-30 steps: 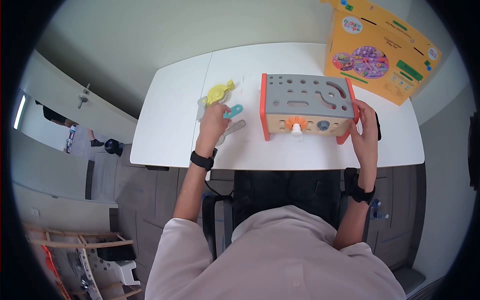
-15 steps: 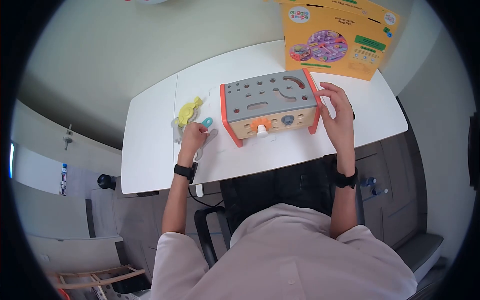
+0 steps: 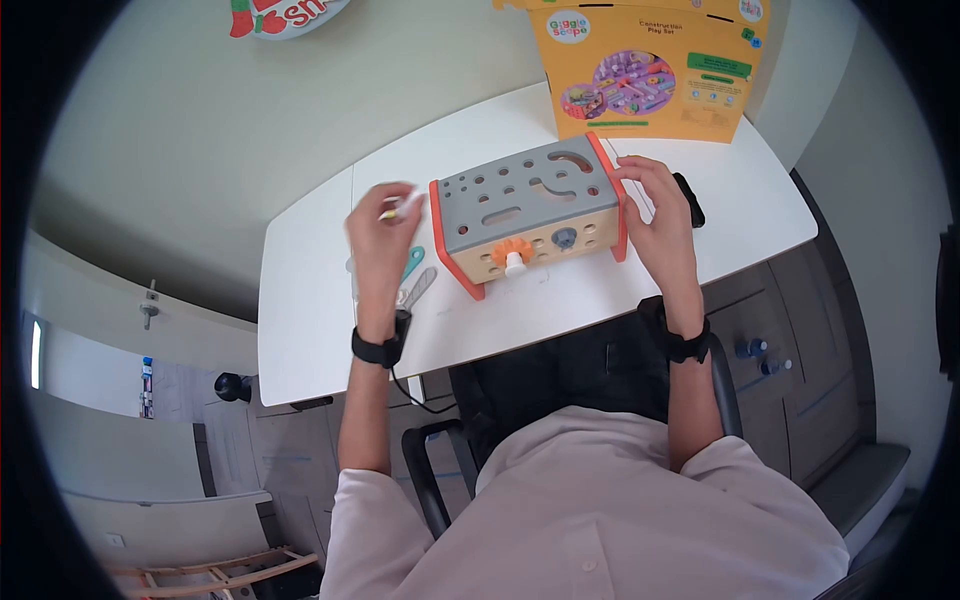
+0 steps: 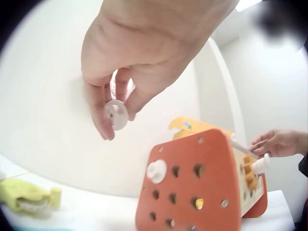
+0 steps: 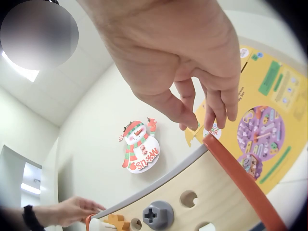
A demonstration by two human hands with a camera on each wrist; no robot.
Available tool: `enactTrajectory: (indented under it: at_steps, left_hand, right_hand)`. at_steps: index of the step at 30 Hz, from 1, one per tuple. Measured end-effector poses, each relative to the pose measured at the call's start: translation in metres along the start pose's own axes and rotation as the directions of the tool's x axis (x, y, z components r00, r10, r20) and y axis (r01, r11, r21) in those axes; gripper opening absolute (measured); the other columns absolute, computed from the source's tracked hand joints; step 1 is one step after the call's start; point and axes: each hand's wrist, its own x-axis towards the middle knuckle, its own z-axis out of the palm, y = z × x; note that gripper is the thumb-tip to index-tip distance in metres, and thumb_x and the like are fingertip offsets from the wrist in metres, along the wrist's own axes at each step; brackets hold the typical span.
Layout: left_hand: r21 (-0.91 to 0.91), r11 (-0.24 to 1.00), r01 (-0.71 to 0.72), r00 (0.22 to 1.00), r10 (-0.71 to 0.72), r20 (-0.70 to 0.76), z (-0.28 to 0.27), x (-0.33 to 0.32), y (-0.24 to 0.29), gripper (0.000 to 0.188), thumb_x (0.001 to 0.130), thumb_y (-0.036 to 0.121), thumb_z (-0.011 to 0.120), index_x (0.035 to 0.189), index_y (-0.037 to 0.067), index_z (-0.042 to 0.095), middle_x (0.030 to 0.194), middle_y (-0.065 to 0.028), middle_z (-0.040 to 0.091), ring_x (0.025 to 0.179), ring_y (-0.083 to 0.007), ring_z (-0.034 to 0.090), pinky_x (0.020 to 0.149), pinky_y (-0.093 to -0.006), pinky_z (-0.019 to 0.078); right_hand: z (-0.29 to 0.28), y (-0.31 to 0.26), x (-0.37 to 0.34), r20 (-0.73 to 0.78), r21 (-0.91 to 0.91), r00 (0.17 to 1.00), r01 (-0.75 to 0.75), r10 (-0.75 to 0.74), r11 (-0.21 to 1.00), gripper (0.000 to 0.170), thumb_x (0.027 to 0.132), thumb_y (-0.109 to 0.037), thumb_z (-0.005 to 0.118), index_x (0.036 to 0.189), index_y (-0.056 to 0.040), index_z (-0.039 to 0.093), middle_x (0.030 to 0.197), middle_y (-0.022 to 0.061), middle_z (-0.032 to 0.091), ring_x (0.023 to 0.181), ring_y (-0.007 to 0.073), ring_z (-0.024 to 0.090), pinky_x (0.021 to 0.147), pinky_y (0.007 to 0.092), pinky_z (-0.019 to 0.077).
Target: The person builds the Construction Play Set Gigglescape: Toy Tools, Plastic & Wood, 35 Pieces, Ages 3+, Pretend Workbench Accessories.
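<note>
My left hand (image 3: 378, 245) is raised at the left end of the toy workbench (image 3: 525, 195). It pinches a small white plastic piece (image 4: 117, 115) with a round head, seen in the left wrist view. My right hand (image 3: 665, 225) has its fingers loosely bent at the workbench's right red panel (image 5: 245, 180); whether the fingertips touch the edge, I cannot tell. On the front, an orange gear (image 3: 512, 250) carries a white knob (image 3: 515, 265), beside a grey bolt head (image 5: 158, 215). Another white piece (image 4: 157, 171) sits in the left red panel.
Left of the workbench lie a teal tool (image 3: 413, 260), a grey tool (image 3: 422, 287) and a yellow-green toy (image 4: 29, 196). A yellow box (image 3: 650, 70) stands at the table's back; a black object (image 3: 690, 200) lies right of my right hand. The white table's (image 3: 300, 300) front edge is near me.
My left hand has risen from beside the loose tools, with the white piece now plainly in its fingers. My right hand stays by the right panel. The head view has shifted.
</note>
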Motion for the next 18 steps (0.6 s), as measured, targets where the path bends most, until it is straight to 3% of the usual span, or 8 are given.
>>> enactTrajectory:
  at_steps: [1,3,5,9,12,15,16,18]
  left_hand:
    - [0.000,0.992,-0.128,0.985,0.127,0.116,0.008,0.003,0.014,0.014,0.092,0.007,0.075,0.104,0.000,0.074,0.100,-0.0053,0.072,0.077,-0.0116,0.067,0.065,-0.0266,0.0558]
    - [-0.054,0.997,-0.046,0.946,0.061,0.318,0.031,0.005,0.048,0.014,0.089,0.006,0.078,0.102,0.003,0.076,0.095,-0.0046,0.073,0.078,-0.0130,0.065,0.072,-0.0293,0.0555]
    - [-0.204,0.944,-0.258,0.889,0.315,0.333,0.064,0.007,0.059,0.017,0.086,0.003,0.078,0.104,0.004,0.077,0.096,-0.0067,0.072,0.082,-0.0174,0.066,0.077,-0.0318,0.0547]
    - [-0.259,0.932,-0.255,0.876,0.336,0.345,0.112,0.005,0.082,0.021,0.085,0.002,0.078,0.106,0.004,0.077,0.099,-0.0092,0.071,0.087,-0.0220,0.067,0.080,-0.0330,0.0542]
    - [-0.165,0.917,-0.364,0.856,0.399,0.328,0.133,0.008,0.075,0.026,0.084,0.000,0.077,0.109,0.004,0.077,0.102,-0.0123,0.071,0.085,-0.0263,0.069,0.079,-0.0344,0.0558]
    - [-0.187,0.923,-0.337,0.830,0.385,0.403,0.140,0.008,0.075,0.028,0.082,-0.002,0.078,0.109,0.004,0.076,0.103,-0.0138,0.071,0.085,-0.0289,0.070,0.076,-0.0363,0.0571]
    - [-0.155,0.941,-0.301,0.860,0.338,0.382,0.137,0.006,0.083,0.029,0.081,-0.003,0.078,0.109,0.003,0.075,0.104,-0.0142,0.071,0.084,-0.0291,0.071,0.075,-0.0371,0.0575]
    - [-0.125,0.956,-0.265,0.886,0.293,0.360,0.132,0.004,0.093,0.030,0.080,-0.004,0.079,0.109,0.002,0.074,0.105,-0.0146,0.071,0.084,-0.0292,0.071,0.074,-0.0379,0.0580]
  right_hand:
    - [0.001,0.000,0.000,-0.002,0.016,1.000,0.008,-0.008,1.000,0.034,0.083,0.013,0.060,0.112,-0.0029,0.068,0.123,0.0141,0.064,0.116,0.0346,0.064,0.100,0.0391,0.0494]
    - [0.002,-0.002,0.001,-0.008,0.030,1.000,0.022,-0.022,0.999,0.035,0.083,0.014,0.060,0.113,-0.0029,0.068,0.122,0.0144,0.064,0.115,0.0349,0.064,0.099,0.0394,0.0496]
    - [0.000,-0.004,0.001,0.000,0.018,1.000,0.022,-0.022,1.000,0.035,0.083,0.014,0.060,0.113,-0.0027,0.067,0.122,0.0143,0.064,0.115,0.0358,0.063,0.099,0.0401,0.0498]
    - [-0.003,0.004,-0.001,0.023,-0.027,0.999,-0.032,0.033,0.999,0.035,0.083,0.013,0.061,0.113,-0.0027,0.067,0.122,0.0138,0.065,0.116,0.0365,0.063,0.099,0.0410,0.0503]
    - [-0.007,0.002,-0.001,0.021,-0.025,0.998,-0.054,0.054,0.998,0.034,0.083,0.012,0.061,0.112,-0.0026,0.068,0.122,0.0138,0.065,0.115,0.0371,0.063,0.099,0.0408,0.0508]
    - [-0.009,0.001,-0.001,-0.003,0.011,0.998,-0.056,0.056,0.998,0.032,0.081,0.014,0.059,0.106,-0.0026,0.070,0.118,0.0132,0.067,0.113,0.0351,0.066,0.098,0.0397,0.0520]
    - [-0.009,0.001,-0.001,-0.006,0.010,0.998,-0.063,0.063,0.998,0.032,0.081,0.014,0.059,0.106,-0.0026,0.070,0.118,0.0132,0.067,0.113,0.0351,0.066,0.098,0.0397,0.0520]
    - [-0.007,0.001,0.003,-0.136,0.093,0.991,0.001,0.011,0.996,0.030,0.080,0.017,0.057,0.098,-0.0024,0.072,0.112,0.0123,0.069,0.112,0.0317,0.069,0.096,0.0387,0.0535]
